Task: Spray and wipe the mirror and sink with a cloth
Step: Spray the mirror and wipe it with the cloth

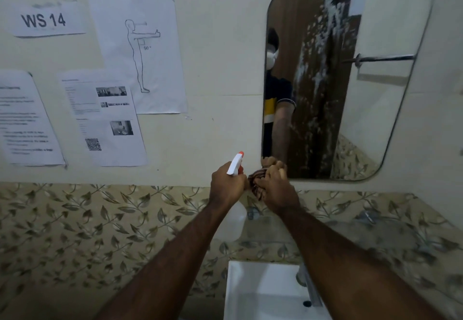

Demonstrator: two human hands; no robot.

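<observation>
A rounded mirror (370,94) hangs on the wall at upper right, streaked with white foam down its middle. My left hand (226,187) grips a spray bottle (236,165) with a white head and orange nozzle, its translucent body hanging below the hand. My right hand (274,189) clutches a bunched brown patterned cloth (256,182) just below the mirror's lower left corner. The two hands almost touch. A white sink (250,292) sits at the bottom, with a metal tap (309,287) on its right side.
Several printed paper sheets (140,49) are taped to the wall on the left. A band of leaf-patterned tiles (100,219) runs under the mirror. A glass shelf (338,234) on metal brackets lies beneath my right forearm. The mirror reflects a person and a towel rail.
</observation>
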